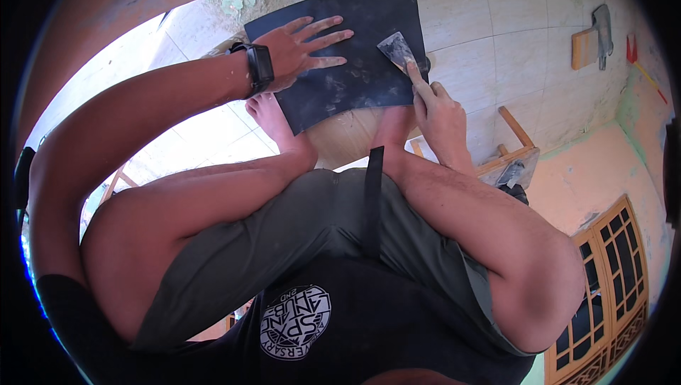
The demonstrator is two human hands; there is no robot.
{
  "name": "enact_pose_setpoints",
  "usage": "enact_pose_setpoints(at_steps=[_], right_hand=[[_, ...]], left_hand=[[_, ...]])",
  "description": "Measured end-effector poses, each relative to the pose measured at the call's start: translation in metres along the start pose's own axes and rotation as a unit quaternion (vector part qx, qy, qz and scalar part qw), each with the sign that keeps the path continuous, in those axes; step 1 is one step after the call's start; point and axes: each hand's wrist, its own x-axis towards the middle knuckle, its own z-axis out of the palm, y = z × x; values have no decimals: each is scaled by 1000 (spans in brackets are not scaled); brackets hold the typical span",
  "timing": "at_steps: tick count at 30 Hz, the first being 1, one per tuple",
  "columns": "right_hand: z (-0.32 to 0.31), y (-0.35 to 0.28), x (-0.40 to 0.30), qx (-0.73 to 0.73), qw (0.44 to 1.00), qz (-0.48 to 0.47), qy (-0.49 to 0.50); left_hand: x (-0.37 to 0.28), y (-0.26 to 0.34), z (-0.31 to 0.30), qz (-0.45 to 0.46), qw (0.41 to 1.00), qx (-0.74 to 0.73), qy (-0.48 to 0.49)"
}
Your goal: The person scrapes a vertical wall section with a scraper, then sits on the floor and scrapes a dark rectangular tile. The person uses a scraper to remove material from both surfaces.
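Observation:
A black flexible sheet (367, 79), dusted with pale smudges, lies in front of me between my bare feet. My left hand (303, 49), with a dark smartwatch (259, 67) at its wrist, rests flat on the sheet's left part with its fingers spread. In my right hand (441, 111) is a putty knife (395, 49), its index finger stretched along the tool. The knife's broad, whitish-smeared blade points up and left over the sheet's right side. Whether the blade touches the surface cannot be told. Below the sheet's curled near edge shows a tan surface (343, 135).
Pale floor tiles (511, 7) stretch around. At the right stand a wooden frame (516, 145) with a dusty tool (512, 173) on it, a wood-and-grey tool (585, 48) and a red-and-yellow tool (632, 49). A wooden lattice (601, 284) is at lower right.

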Motion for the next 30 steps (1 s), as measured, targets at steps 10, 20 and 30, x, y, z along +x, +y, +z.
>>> enact_pose_setpoints(at_steps=[10, 20, 30], right_hand=[[2, 2, 1, -11, 1000, -5, 22], [4, 2, 3, -28, 998, 23, 52], [8, 7, 2, -57, 995, 19, 77]], left_hand=[[1, 0, -1, -1, 1000, 3, -15], [2, 0, -2, 2, 999, 35, -25], [2, 1, -5, 2, 999, 34, -28]])
